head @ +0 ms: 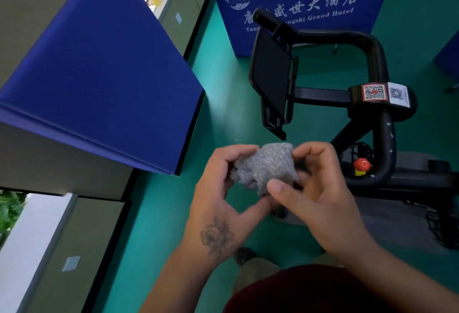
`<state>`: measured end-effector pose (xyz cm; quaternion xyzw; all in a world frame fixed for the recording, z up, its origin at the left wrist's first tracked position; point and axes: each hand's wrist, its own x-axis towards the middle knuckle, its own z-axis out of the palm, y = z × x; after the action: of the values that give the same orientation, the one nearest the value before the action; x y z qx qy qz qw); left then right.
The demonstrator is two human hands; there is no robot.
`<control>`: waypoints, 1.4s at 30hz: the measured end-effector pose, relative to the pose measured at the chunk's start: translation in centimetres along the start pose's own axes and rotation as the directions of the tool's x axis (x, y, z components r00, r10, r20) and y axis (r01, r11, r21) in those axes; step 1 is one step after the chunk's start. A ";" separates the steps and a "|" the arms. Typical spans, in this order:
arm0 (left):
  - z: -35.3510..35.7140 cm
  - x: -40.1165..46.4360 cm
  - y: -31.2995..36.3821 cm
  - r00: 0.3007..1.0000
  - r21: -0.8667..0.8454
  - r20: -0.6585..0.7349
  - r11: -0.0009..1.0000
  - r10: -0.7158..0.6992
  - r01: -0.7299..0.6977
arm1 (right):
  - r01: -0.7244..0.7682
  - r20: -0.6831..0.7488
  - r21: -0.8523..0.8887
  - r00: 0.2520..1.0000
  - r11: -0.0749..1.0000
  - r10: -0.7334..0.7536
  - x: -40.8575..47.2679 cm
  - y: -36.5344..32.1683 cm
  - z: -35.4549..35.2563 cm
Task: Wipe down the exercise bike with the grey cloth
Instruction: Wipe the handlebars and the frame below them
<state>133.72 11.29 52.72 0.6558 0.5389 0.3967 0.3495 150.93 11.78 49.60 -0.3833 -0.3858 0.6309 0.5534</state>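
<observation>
A person stands on a green floor and looks down at two hands held close together. Between them is the grey cloth, all bunched up into a small fluffy ball. The left hand curls its fingers round the left side of the cloth, with the thumb tucked under it. This hand has a flower tattoo on its back. The right hand grips the right side of the cloth, with its fingers bent over the top edge and its thumb pressed on the front. The cloth is in the air, near the exercise bike but not touching it. The bike is black and stands just past the hands, to the right. Its curved handlebar loops round at the top. A dark phone sits in a holder on the left end of the bar. A red and white sticker with square codes is stuck on the middle of the bar. Lower down there is a small red knob. A blue board with white writing stands behind the bike. Another big blue panel fills the left side. At the bottom is a bit of the person's dark red shirt.
</observation>
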 end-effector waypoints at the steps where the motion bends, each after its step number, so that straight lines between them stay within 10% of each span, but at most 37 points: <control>1: -0.3 -0.1 -0.1 0.998 -0.001 0.065 1.000 0.025 -0.025 | 0.002 -0.022 -0.030 1.000 1.000 -0.002 0.1 0.0 -0.2; 4: -1.3 -0.2 -0.4 0.976 0.048 0.201 0.994 0.085 -0.096 | -0.017 -0.095 -0.152 0.996 0.988 0.003 0.7 0.0 -1.1; 10: -3.7 2.0 -4.3 0.969 0.431 -0.001 0.874 0.248 -0.224 | 0.022 -0.004 -0.344 1.000 0.939 -0.025 1.9 -0.3 -2.7; 20: -4.1 2.8 -5.5 0.987 0.291 0.006 0.944 0.160 -0.155 | 0.420 0.376 -0.783 0.907 0.458 -0.190 3.8 0.1 -0.1; 42: -3.6 3.7 -4.7 0.967 0.354 0.254 0.927 0.031 -0.122 | 0.307 0.306 -0.821 0.948 0.481 -0.083 4.5 0.7 -1.3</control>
<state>128.85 15.87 50.67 0.7738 0.5301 0.2189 0.2688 151.36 16.29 48.18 -0.4863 -0.7487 0.3265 0.3103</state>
